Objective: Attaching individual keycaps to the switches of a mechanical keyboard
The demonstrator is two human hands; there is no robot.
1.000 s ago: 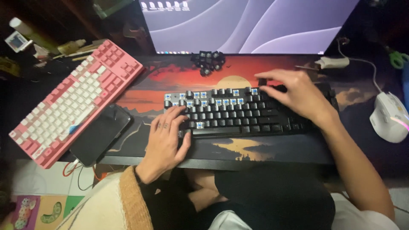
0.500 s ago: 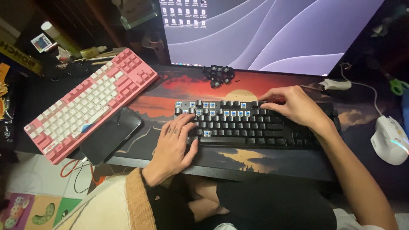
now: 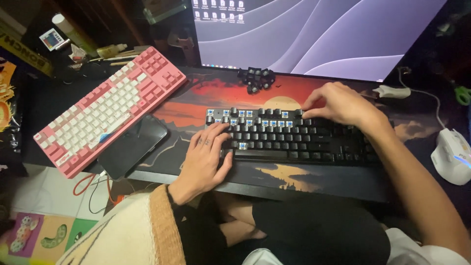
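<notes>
A black keyboard [image 3: 294, 140] lies on a desk mat with a red sunset picture [image 3: 196, 105]. Several keys are off its upper left rows, showing blue switches. My left hand [image 3: 206, 157] rests flat on the keyboard's left end, fingers spread over the keys. My right hand [image 3: 338, 104] is over the top row near the middle, fingertips pinched down at a key; whether it holds a keycap I cannot tell. A small heap of loose black keycaps [image 3: 257, 78] lies behind the keyboard, in front of the monitor [image 3: 314, 34].
A pink and white keyboard [image 3: 110, 108] lies slanted at the left, with a dark phone [image 3: 132, 147] against its near edge. A white mouse [image 3: 452, 157] sits at the far right, and a small white tool [image 3: 390, 92] lies behind my right wrist. Clutter fills the back left corner.
The view has shifted so the desk sits lower and further right in frame. My right hand moved left along the top row toward the keyboard's middle. My left hand stays on the left end.
</notes>
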